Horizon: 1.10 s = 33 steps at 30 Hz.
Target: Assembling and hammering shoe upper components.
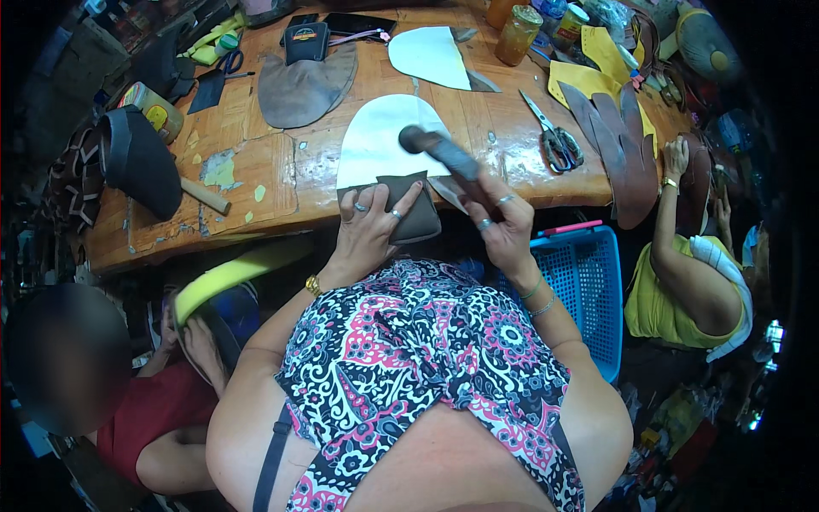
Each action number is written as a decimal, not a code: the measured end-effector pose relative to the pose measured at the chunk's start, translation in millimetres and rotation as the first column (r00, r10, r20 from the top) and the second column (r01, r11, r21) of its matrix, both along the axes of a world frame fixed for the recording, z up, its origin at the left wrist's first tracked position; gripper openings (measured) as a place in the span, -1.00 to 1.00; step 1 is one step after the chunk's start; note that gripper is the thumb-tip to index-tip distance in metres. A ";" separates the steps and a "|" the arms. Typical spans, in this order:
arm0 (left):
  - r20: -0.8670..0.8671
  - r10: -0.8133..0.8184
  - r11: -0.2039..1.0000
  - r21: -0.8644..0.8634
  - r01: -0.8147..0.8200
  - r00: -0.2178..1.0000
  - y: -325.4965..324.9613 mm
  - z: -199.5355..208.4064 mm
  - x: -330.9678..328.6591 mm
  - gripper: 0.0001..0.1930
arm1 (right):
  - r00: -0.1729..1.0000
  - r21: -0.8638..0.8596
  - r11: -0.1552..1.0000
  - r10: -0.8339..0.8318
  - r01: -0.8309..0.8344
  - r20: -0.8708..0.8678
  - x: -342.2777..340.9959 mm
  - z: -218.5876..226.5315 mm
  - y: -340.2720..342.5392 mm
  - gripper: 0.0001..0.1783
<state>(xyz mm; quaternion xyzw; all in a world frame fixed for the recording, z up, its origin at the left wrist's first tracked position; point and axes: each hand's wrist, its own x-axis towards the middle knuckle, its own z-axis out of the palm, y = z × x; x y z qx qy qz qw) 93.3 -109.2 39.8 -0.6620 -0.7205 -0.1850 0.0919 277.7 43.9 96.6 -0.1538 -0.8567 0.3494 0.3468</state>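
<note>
My right hand (507, 224) is closed around the handle of a hammer (456, 160), whose dark, slightly blurred head hangs over a white rounded sheet (375, 136). Below that white sheet, a dark brown leather-like piece (416, 213) lies over the table's front edge. My left hand (368, 224) rests on this brown piece with its fingers spread flat, the index finger reaching toward the hammer; its thumb is hidden. A narrow greyish flap (447, 189) shows between the brown piece and my right hand.
On the wooden table (256, 209) lie scissors (559, 143), a brown cut piece (307, 90), another white sheet (429, 55), jars (518, 36) and yellow pieces (597, 64). A blue basket (589, 290) stands below at right. Co-workers sit at left (162, 401) and right (691, 290).
</note>
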 end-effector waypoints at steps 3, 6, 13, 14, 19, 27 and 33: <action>0.044 0.026 1.000 -0.014 -0.025 0.999 0.7 0.8 1.6 -0.07 | 0.998 0.012 0.998 -0.060 0.060 -0.009 7.0 -15.3 3.7 -0.39; 0.033 0.021 0.999 -0.030 -0.020 0.999 -0.8 -0.2 -0.1 -0.10 | 0.928 0.027 0.997 -0.078 0.073 0.364 12.7 -0.2 8.8 -0.38; -0.002 0.025 1.000 0.009 -0.025 1.000 2.2 0.5 0.0 -0.11 | 0.991 0.041 0.992 -0.114 0.117 -0.077 14.1 -10.9 2.7 -0.37; -0.024 0.023 1.000 -0.004 -0.024 0.999 1.8 0.4 -0.3 -0.13 | 0.908 -0.013 0.986 -0.148 0.166 0.393 16.3 -4.8 2.3 -0.37; -0.045 0.027 0.998 -0.051 -0.029 0.999 4.3 -0.9 -2.8 -0.12 | 0.995 0.037 0.996 -0.080 0.078 0.063 17.3 6.6 13.5 -0.37; 0.119 -0.033 0.999 0.046 0.028 0.992 2.9 4.4 -13.0 -0.20 | 0.905 -0.020 0.980 -0.174 0.197 0.388 13.8 -7.1 34.4 -0.47; 0.400 -0.171 0.963 0.263 0.066 0.900 13.9 19.1 -44.8 -0.34 | 0.891 0.267 0.870 -0.448 0.414 0.078 18.5 -26.3 93.8 -0.55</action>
